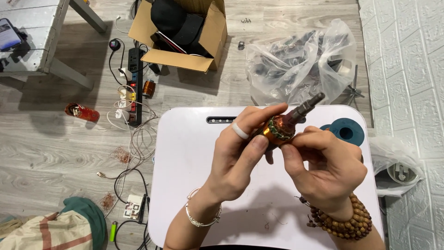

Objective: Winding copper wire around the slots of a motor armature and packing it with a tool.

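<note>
Clearly both hands, left hand (240, 159) and right hand (326, 169), pinched the motor rotor (280, 129); it looked heavy, rigid, its copper windings delicate, best gripped by the shaft.

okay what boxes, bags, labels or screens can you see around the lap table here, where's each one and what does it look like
Cardboard box: floor above the table, brown, flaps open, black items inside.
Clear plastic bag: floor, upper right, crumpled, full of dark metal parts.
Second plastic bag: right of the table, whitish, round white part inside.
Phone: wooden bench, top left, screen lit, bluish.
Small card: floor, lower left, white, printed.
</note>
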